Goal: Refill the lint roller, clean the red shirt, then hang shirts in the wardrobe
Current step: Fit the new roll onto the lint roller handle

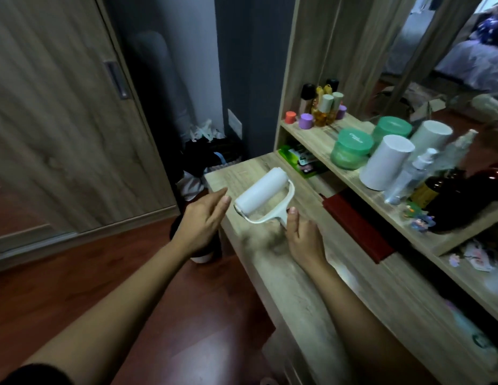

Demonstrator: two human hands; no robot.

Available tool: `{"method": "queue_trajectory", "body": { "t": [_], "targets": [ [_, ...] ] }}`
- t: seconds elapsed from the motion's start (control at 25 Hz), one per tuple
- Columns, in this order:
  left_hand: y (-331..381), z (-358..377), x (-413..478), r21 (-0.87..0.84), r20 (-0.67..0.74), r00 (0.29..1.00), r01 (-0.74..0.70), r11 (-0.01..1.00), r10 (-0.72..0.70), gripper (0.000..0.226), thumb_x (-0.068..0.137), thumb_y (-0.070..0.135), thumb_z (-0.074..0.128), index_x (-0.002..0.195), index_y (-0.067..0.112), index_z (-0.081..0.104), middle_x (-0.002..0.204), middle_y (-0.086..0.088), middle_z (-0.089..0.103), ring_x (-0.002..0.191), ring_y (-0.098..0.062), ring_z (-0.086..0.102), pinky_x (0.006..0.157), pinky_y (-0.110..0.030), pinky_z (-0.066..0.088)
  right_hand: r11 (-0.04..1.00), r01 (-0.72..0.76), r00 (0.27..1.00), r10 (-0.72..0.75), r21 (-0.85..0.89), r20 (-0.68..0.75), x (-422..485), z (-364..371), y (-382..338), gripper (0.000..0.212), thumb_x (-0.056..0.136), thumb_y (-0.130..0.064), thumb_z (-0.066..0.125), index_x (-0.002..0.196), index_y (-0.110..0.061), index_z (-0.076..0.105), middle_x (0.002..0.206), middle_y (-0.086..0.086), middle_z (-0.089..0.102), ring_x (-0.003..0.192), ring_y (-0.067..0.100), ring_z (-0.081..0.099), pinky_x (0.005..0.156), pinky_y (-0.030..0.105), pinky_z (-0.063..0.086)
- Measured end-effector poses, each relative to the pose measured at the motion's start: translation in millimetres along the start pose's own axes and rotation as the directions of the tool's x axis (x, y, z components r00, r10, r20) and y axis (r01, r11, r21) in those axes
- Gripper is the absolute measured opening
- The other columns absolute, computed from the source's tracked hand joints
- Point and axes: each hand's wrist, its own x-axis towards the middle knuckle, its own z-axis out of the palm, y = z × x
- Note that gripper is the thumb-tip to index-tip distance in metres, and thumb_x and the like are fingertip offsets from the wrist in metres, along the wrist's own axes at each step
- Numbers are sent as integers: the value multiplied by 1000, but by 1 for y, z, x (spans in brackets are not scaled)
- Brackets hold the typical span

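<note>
Forearms reach in over the dresser top (272,276). The right hand (303,234) grips the handle of the lint roller (260,194), which is held low over the wood with a white roll in its frame. The left hand (206,218) is straight-fingered and empty, just beside the roll's near end. Refill step, I'd say, though blur hides whether the roll is fully seated. Next, the left hand needs to steady that end.

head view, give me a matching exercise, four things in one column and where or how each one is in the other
1 lint roller
2 left hand
3 green-lidded jar
4 dark red flat case

a on the shelf, beside a white cylinder
b gripped by its handle in the right hand
c open, fingers near the roller's end
d lying on the desk

Pairs: 1-b, 2-c, 3-a, 4-d
</note>
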Motion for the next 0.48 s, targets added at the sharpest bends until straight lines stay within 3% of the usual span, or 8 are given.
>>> {"method": "queue_trajectory", "body": {
  "t": [0.08,0.16,0.24,0.36,0.48],
  "targets": [
    [-9,-25,-5,2,-25,999,-28,1000,28,57,85,50,50,126,12,57,120,-3,65,108,-12,60,84,-13,37,999,-6,999,4,48,41,2,30,-26,61,96,-40,20,93,1,65,78,20,69,80,34,64,62,28,35],
    [-30,-54,-7,20,-70,997,-43,999,44,50,83,42,61,124,13,58,116,-2,66,105,-13,61,83,-17,41,993,39,995,-49,114,82,4,63,-59,62,90,-53,18,82,-8,60,65,4,62,71,28,61,59,29,34],
    [-54,-85,-6,25,-126,991,-38,999,41,45,84,33,67,123,11,59,116,-4,66,105,-15,61,86,-19,43,987,53,989,-72,150,128,5,92,-94,48,85,-59,28,86,-18,51,67,-8,58,70,19,60,59,28,34],
    [-90,-124,4,9,-161,987,-19,1000,20,47,85,30,67,125,9,57,119,-5,64,104,-8,58,84,-3,37,979,62,984,-92,192,153,11,130,-133,38,83,-54,45,103,-23,49,88,-5,66,81,14,62,68,30,46],
    [-120,-149,26,11,-155,988,-6,1000,7,54,83,41,60,127,10,57,122,-4,64,109,-10,60,90,-13,42,972,116,987,-136,204,89,30,166,-152,39,83,-59,42,104,-26,46,97,1,65,87,18,61,72,35,48]
  ]
}}
